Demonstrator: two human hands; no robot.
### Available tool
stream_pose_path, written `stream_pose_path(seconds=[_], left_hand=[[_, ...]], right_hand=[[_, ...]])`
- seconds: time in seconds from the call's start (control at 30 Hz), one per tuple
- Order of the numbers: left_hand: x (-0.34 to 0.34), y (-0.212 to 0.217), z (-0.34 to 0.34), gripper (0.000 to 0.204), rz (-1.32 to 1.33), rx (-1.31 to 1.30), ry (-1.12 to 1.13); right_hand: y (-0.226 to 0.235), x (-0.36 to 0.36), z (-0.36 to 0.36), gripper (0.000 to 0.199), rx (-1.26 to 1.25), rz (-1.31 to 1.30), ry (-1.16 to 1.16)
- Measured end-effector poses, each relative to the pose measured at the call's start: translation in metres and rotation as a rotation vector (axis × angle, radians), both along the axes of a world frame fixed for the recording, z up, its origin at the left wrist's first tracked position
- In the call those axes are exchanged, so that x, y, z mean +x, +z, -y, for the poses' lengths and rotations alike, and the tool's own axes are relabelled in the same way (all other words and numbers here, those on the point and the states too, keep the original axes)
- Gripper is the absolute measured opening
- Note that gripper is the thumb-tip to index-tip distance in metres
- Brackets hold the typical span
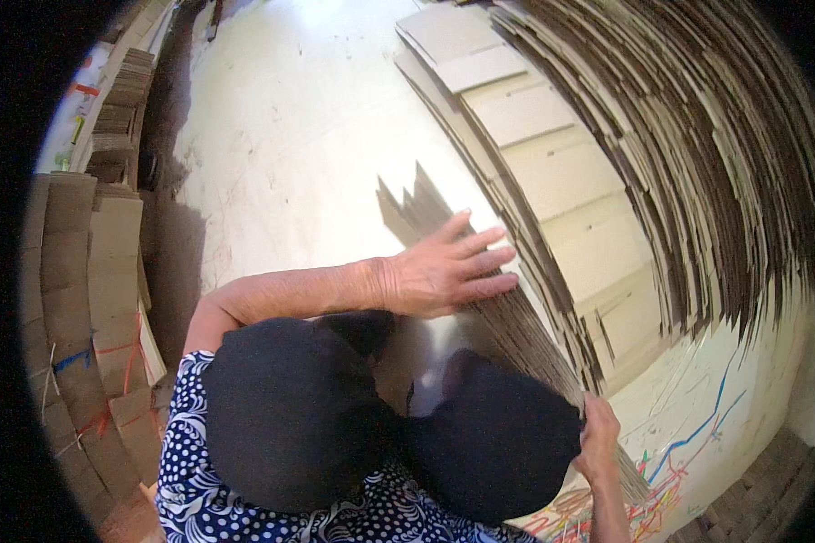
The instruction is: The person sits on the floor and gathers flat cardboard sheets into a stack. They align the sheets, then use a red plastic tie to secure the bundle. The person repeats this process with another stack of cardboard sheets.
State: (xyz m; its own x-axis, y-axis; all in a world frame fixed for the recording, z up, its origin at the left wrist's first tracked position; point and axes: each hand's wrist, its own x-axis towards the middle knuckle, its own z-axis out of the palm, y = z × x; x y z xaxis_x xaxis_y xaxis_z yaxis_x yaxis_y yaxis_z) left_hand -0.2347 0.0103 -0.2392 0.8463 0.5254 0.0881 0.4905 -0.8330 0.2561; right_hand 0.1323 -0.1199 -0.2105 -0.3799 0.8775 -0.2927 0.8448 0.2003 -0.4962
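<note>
Left hand (450, 271) lies splayed on cardboard sheets (527, 337), right hand (599, 441) curls by their end (hold unclear); uneven pressure could skew them

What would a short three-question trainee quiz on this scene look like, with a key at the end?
1. True or false: the left hand has its fingers spread apart.
2. Multiple choice: the tangle of coloured strips lies closest to (a) the left hand, (b) the right hand.
3. Open: what lies in a bundle beneath the left hand, running toward the right hand?

Key: 1. True. 2. b. 3. Thin brown cardboard sheets.
</note>
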Motion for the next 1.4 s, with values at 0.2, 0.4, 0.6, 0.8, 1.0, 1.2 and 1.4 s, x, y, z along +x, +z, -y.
stream_pose_path(seconds=[0.2,0.4,0.6,0.8,1.0,1.2,1.4], left_hand=[[-0.047,0.06,-0.067,0.054,-0.022,-0.045,-0.048],[-0.097,0.132,-0.167,0.052,-0.059,0.139,0.141],[-0.063,0.005,-0.249,0.047,0.301,0.073,0.337],[-0.052,-0.043,-0.207,0.058,0.042,-0.088,0.444],[-0.038,-0.006,-0.216,0.06,-0.203,-0.09,0.376],[0.033,0.072,-0.262,0.034,-0.031,-0.036,0.219],[0.149,0.114,-0.3,0.013,0.887,-0.537,0.657]], right_hand=[[0.089,-0.056,-0.088,0.053,-0.158,-0.006,-0.087],[0.127,-0.112,-0.208,0.064,-0.21,-0.287,-0.108],[0.004,-0.102,-0.308,0.059,0.018,-0.188,-0.04],[0.021,-0.103,-0.273,0.047,0.326,0.062,-0.163],[0.125,-0.042,-0.262,0.046,0.86,0.18,-0.055],[0.22,0.006,-0.29,0.056,1.234,0.522,-0.014],[0.237,0.009,-0.348,0.075,1.156,0.707,-0.101]])
